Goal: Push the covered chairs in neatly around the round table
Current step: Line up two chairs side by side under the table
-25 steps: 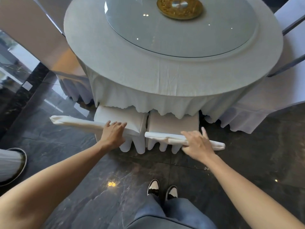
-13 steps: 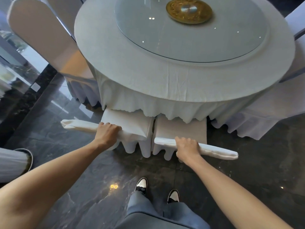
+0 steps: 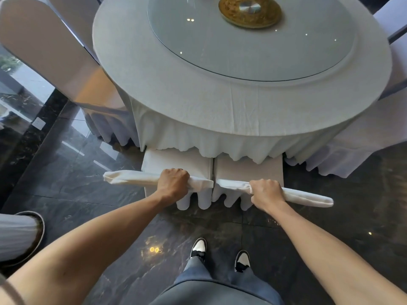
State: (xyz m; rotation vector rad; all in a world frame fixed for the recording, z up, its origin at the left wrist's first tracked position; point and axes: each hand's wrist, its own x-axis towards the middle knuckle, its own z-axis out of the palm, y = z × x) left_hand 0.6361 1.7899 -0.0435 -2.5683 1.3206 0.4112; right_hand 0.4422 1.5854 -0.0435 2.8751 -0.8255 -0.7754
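Observation:
Two white-covered chairs stand side by side below me, their seats tucked partly under the cloth of the round table (image 3: 176, 102). My left hand (image 3: 172, 184) is closed around the top of the left chair's back (image 3: 130, 178). My right hand (image 3: 266, 192) grips the top of the right chair's back (image 3: 308, 198). The left seat (image 3: 174, 160) and right seat (image 3: 248, 169) nearly touch each other. The tablecloth's hem hides the front of both seats.
A glass turntable (image 3: 220, 47) with a gold centre disc (image 3: 250, 11) lies on the table. Another covered chair (image 3: 44, 53) stands at the table's left, a further one (image 3: 363, 146) at the right. Dark glossy floor; my shoes (image 3: 220, 254) below; a round ribbed object (image 3: 19, 236) at far left.
Both hands have gone from resting on the chair backs to gripping them with closed fingers. The chairs have slid further under the table, and I have stepped closer.

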